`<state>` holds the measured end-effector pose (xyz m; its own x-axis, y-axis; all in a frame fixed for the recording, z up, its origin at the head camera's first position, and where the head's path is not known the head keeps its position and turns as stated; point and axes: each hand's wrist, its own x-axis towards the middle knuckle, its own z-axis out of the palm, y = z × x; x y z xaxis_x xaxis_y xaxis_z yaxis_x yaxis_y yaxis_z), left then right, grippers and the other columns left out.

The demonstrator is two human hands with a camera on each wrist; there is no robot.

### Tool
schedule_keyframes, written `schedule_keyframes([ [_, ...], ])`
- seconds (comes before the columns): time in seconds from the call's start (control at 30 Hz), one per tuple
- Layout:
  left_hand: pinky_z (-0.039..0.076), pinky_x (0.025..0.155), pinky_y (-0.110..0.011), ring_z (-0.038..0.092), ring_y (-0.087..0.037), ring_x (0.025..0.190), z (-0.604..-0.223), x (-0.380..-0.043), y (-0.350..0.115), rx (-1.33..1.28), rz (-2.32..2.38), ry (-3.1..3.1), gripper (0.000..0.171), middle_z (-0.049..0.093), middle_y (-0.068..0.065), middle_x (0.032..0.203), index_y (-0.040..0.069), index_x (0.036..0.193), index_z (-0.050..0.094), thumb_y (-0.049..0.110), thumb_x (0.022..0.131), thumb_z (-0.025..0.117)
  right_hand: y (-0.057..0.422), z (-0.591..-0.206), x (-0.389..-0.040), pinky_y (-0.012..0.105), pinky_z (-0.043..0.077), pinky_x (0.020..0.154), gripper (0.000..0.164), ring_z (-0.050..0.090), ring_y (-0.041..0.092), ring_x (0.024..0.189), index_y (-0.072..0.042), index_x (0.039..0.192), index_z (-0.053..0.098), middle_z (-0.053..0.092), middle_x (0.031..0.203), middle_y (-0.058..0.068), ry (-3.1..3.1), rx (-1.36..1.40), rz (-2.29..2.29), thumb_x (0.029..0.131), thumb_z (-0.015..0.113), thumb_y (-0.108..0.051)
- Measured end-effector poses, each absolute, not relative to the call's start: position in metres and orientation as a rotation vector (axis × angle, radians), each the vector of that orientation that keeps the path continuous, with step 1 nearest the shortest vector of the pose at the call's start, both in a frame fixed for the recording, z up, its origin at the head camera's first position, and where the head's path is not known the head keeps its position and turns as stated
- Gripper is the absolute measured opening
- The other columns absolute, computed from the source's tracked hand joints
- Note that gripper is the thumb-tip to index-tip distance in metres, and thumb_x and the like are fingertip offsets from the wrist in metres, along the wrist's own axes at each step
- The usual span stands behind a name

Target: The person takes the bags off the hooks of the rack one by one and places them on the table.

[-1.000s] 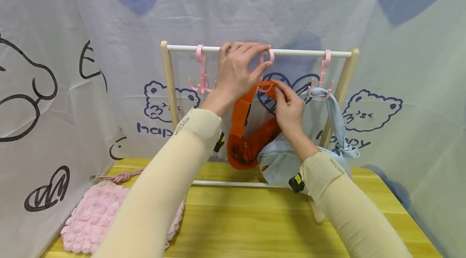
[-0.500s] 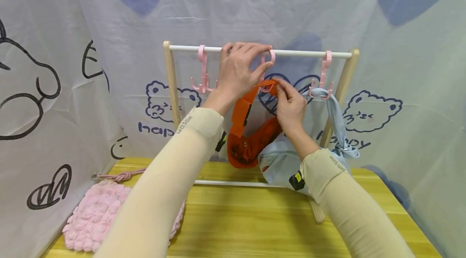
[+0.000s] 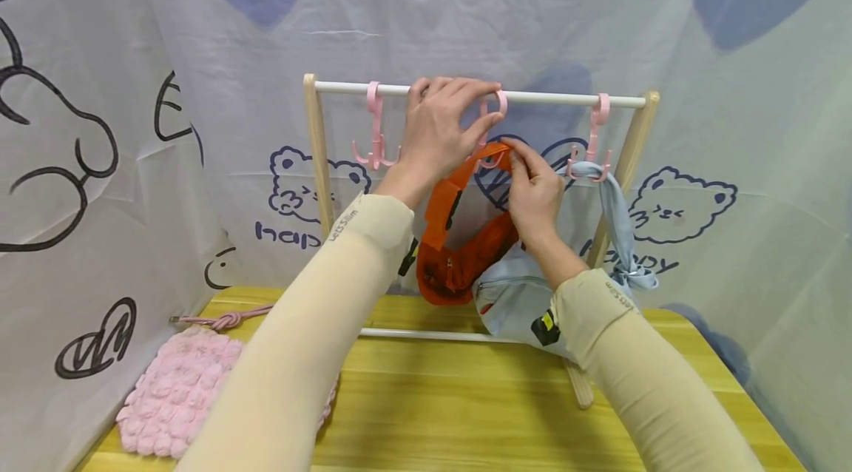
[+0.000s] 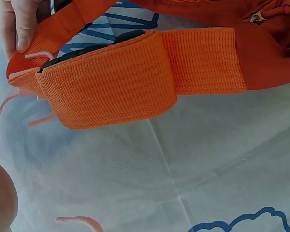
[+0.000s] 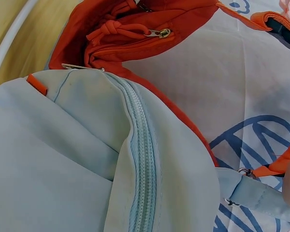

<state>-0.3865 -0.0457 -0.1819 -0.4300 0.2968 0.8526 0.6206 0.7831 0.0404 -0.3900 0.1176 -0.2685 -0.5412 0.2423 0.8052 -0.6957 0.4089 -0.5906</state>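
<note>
My left hand (image 3: 442,128) reaches up to the rail and pinches the top of the middle pink hook (image 3: 502,103) between thumb and fingers. Just below, my right hand (image 3: 536,194) pinches the strap of an orange waist bag (image 3: 442,283). That strap (image 4: 111,82) passes over a prong of the hook, and the bag body hangs in a loop beneath. Beside it a light blue bag (image 5: 179,150) hangs from the right pink hook (image 3: 599,117) by its knotted strap. Part of the blue bag is hidden behind my right forearm.
The rack's white rail (image 3: 559,98) runs between two wooden posts. A left pink hook (image 3: 376,124) carries nothing. On the wooden table (image 3: 413,398), a pink puffy bag (image 3: 173,390) with a knotted cord (image 3: 226,320) lies at left, partly behind my left sleeve. Printed cloth stands behind.
My right hand has risen slightly, lifting the orange strap at the hook prong. The left hand keeps its grip on the middle hook. The head view has shifted a little.
</note>
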Motion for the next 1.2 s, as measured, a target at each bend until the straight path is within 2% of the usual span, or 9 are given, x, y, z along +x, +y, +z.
schedule_keyframes([
  [0.13, 0.024, 0.119, -0.036, 0.054, -0.016, 0.129, -0.1818, -0.3863, -0.0455, -0.678, -0.439, -2.045, 0.047, 0.066, 0.01, 0.139, 0.03, 0.141, 0.065, 0.053, 0.1, 0.063, 0.1178, -0.2672, -0.3883, 0.016, 0.044, 0.064, 0.023, 0.06, 0.011, 0.076, -0.01, 0.121, 0.079, 0.078, 0.11, 0.011, -1.745, 0.398, 1.286, 0.106, 0.062, -0.017],
  [0.43, 0.023, 0.12, -0.036, 0.054, -0.015, 0.129, -0.182, -0.3871, -0.0448, -0.66, -0.447, -2.067, 0.047, 0.065, 0.011, 0.14, 0.031, 0.142, 0.065, 0.054, 0.1, 0.062, 0.119, -0.2656, -0.3873, 0.016, 0.04, 0.062, 0.023, 0.066, 0.037, 0.08, -0.009, 0.12, 0.079, 0.078, 0.111, 0.013, -1.722, 0.411, 1.23, 0.106, 0.062, -0.015],
  [0.57, 0.023, 0.12, -0.035, 0.054, -0.015, 0.129, -0.1819, -0.387, -0.045, -0.663, -0.451, -2.068, 0.048, 0.065, 0.011, 0.14, 0.031, 0.142, 0.065, 0.053, 0.1, 0.063, 0.1192, -0.265, -0.3875, 0.016, 0.04, 0.062, 0.023, 0.068, 0.037, 0.081, -0.009, 0.121, 0.079, 0.077, 0.112, 0.013, -1.72, 0.408, 1.213, 0.106, 0.062, -0.015],
  [0.8, 0.023, 0.12, -0.035, 0.054, -0.014, 0.129, -0.1813, -0.3869, -0.0451, -0.662, -0.461, -2.064, 0.047, 0.065, 0.011, 0.139, 0.031, 0.141, 0.065, 0.053, 0.1, 0.063, 0.1191, -0.2627, -0.3882, 0.013, 0.046, 0.07, 0.024, 0.072, 0.025, 0.088, -0.01, 0.122, 0.079, 0.077, 0.117, 0.011, -1.717, 0.412, 1.178, 0.106, 0.062, -0.014],
  [1.13, 0.024, 0.119, -0.034, 0.055, -0.014, 0.128, -0.1809, -0.3874, -0.045, -0.66, -0.467, -2.058, 0.046, 0.066, 0.011, 0.138, 0.031, 0.141, 0.066, 0.052, 0.099, 0.065, 0.1192, -0.2589, -0.3878, 0.013, 0.045, 0.07, 0.023, 0.074, 0.03, 0.087, -0.009, 0.12, 0.079, 0.077, 0.113, 0.013, -1.69, 0.413, 1.116, 0.106, 0.062, -0.012],
  [1.2, 0.024, 0.119, -0.034, 0.055, -0.014, 0.128, -0.1809, -0.3873, -0.0454, -0.661, -0.47, -2.058, 0.047, 0.066, 0.011, 0.138, 0.031, 0.14, 0.066, 0.052, 0.099, 0.065, 0.1191, -0.2587, -0.387, 0.014, 0.043, 0.066, 0.023, 0.071, 0.031, 0.08, -0.009, 0.12, 0.079, 0.078, 0.112, 0.013, -1.693, 0.412, 1.113, 0.106, 0.062, -0.012],
])
